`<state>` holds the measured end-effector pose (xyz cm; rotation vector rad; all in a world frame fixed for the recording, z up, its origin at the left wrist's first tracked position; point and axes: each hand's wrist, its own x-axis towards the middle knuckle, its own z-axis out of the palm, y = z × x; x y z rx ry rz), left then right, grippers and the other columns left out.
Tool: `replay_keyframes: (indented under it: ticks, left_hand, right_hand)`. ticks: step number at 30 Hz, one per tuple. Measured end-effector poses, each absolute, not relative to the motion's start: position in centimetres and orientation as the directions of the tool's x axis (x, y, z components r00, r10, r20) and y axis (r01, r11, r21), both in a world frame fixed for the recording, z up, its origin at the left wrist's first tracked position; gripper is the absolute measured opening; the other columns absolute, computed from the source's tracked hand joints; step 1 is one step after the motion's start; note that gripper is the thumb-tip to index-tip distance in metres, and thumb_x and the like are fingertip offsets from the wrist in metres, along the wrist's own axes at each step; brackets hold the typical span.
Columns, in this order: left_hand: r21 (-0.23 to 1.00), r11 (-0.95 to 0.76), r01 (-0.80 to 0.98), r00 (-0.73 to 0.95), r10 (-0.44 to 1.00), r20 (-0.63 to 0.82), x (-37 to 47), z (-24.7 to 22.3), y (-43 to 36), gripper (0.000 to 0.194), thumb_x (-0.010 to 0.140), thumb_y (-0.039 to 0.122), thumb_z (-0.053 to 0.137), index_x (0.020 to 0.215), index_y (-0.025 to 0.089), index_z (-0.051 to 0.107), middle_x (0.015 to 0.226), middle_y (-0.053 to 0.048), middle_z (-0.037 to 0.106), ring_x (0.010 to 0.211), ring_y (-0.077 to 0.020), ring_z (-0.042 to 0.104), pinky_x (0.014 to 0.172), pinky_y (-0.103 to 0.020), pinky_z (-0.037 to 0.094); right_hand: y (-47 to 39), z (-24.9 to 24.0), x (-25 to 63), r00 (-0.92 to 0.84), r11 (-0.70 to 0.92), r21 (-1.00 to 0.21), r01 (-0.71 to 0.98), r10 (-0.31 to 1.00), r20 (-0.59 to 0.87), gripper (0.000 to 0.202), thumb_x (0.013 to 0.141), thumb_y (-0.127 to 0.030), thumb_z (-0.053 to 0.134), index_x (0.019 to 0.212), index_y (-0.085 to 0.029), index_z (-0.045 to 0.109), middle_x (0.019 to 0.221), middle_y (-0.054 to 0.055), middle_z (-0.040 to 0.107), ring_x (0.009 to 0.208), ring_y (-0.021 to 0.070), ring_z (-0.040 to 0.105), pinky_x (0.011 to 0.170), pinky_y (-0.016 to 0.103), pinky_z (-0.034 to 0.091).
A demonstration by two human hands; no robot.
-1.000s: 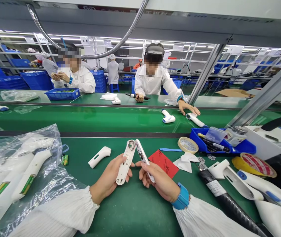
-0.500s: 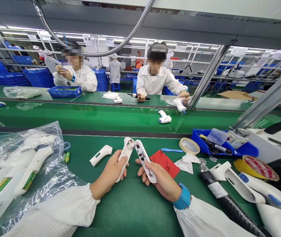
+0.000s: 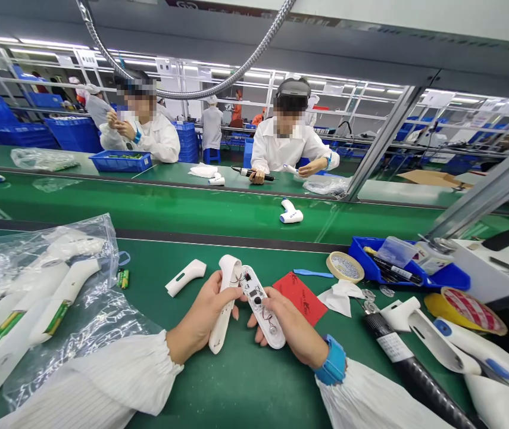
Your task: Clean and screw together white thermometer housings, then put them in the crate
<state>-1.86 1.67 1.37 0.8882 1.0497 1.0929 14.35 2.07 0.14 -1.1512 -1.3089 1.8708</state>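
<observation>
- The left hand (image 3: 200, 316) grips a white shell half (image 3: 222, 316), thumb across it
- The right hand (image 3: 287, 322) grips the other half (image 3: 263, 310), its circuit board and wires facing up
- Both halves are over the green table (image 3: 218, 393), their upper ends close together
- A red square (image 3: 299, 298) lies just beside the right hand
- A white cover (image 3: 186, 277) lies near the left hand

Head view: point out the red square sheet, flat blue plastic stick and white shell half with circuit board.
Red square sheet (image 3: 301, 298), head view, middle.
Flat blue plastic stick (image 3: 313, 273), head view, middle.
White shell half with circuit board (image 3: 251, 289), head view, board.
</observation>
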Motion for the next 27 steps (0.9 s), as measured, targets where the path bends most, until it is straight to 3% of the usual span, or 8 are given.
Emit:
replay_keyframes:
  ticks: [5, 9, 27]
  left_hand:
    - [0.958, 0.201, -0.207, 0.106, 0.978, -0.182, -1.1, 1.3, 0.8, 0.027, 0.072, 0.022, 0.059, 0.095, 0.018, 0.046, 0.08, 0.002, 0.055, 0.056, -0.0076, 0.048, 0.057, -0.021, 0.042]
    - [0.976, 0.142, -0.166, 0.124, 0.985, -0.122, -1.1, 1.7, 0.4, 0.025, 0.073, 0.023, 0.058, 0.096, 0.019, 0.048, 0.083, 0.002, 0.052, 0.06, -0.0084, 0.046, 0.059, -0.021, 0.04]
    - [0.98, 0.132, -0.149, 0.143, 0.983, -0.111, -1.3, 1.6, 0.3, 0.021, 0.075, 0.023, 0.056, 0.093, 0.019, 0.048, 0.079, 0.003, 0.049, 0.061, -0.009, 0.043, 0.06, -0.022, 0.039]
  right_hand:
    - [1.3, 0.2, 13.9, -0.3, -0.027, -0.925, 0.38, 0.942, -0.151, 0.034, 0.075, -0.045, 0.056, 0.099, -0.023, 0.047, 0.073, -0.002, 0.058, 0.048, 0.0101, 0.051, 0.046, 0.023, 0.04]
    - [1.2, 0.4, 13.9, -0.268, 0.14, -0.864, 0.484, 0.963, 0.006, 0.025, 0.08, -0.044, 0.049, 0.093, -0.023, 0.051, 0.075, 0.0, 0.061, 0.064, 0.0156, 0.056, 0.056, 0.025, 0.039]
    - [1.4, 0.0, 14.2, -0.285, 0.19, -0.829, 0.526, 0.958, 0.039, 0.025, 0.082, -0.046, 0.046, 0.09, -0.023, 0.051, 0.068, -0.001, 0.058, 0.059, 0.0153, 0.053, 0.052, 0.024, 0.034]
